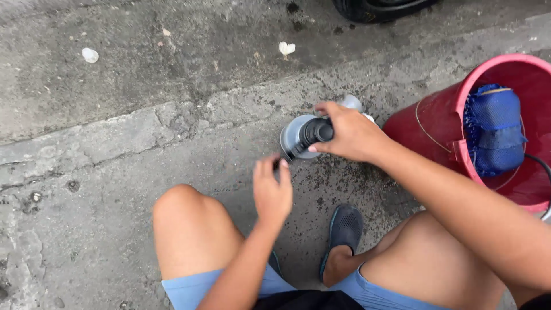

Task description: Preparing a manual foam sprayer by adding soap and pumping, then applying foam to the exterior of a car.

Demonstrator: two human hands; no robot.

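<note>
Over the concrete floor my right hand clamps the grey bottle tilted, steadying it; left hand pinches, prob. its small cap.

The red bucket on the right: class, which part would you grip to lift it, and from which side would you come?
Probably the thin wire handle, hanging down the outside wall of the red bucket. Come from its left, where the right hand holding the grey bottle is nearest. The rim is a poorer choice: a blue mitt drapes over it.
</note>
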